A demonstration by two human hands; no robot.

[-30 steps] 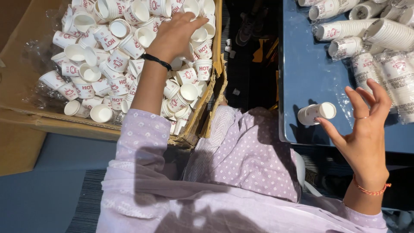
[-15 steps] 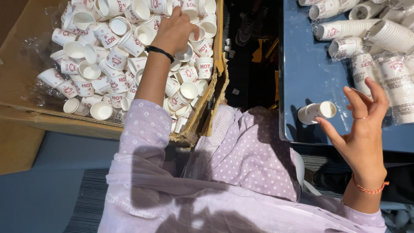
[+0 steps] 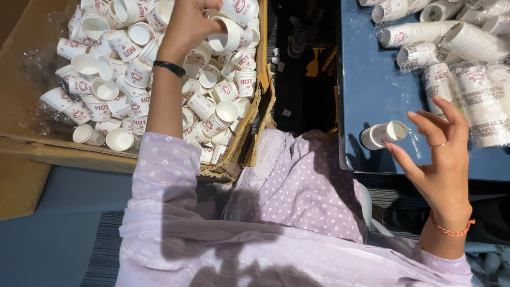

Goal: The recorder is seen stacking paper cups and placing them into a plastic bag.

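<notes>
**Box mostly full, only one loose cup set out**

Your left hand (image 3: 188,24) is deep in the box (image 3: 32,149), at its far side, fingers closed round a short nest of cups (image 3: 226,34) and lifting them clear of the heap. The rest of the loose cups (image 3: 106,90) fill the box almost wall to wall, so the bulk of the sorting looks undone.

Your right hand (image 3: 443,154) hangs empty over the near edge of the tabletop (image 3: 372,90), fingers spread and curled a little, touching nothing. A single cup (image 3: 383,134) lies on its side on the tabletop just beside those fingertips, mouth toward them; it is the only loose one out of the box.

Well beyond the single cup, wrapped sleeves (image 3: 467,79) of stacked cups lie in a pile at the tabletop's far right. By my reading, you are near the start: one nest in hand, one cup out, hundreds left in the box.
</notes>
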